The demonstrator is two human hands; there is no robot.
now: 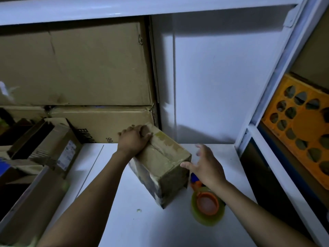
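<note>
Gripping taped carton (161, 164), left hand (132, 141)

One view only: head camera, wide angle. Stands above near side and faces forward and down onto white surface (135, 229). Very near: both forearms enter from near edge; left hand (133, 139), right hand (206, 164) and cardboard box (160, 157) sit at frame centre. Far left: stacked cartons (80, 68). Far right edge: orange crate (300, 125). Straight shelf lines look bent.
</note>
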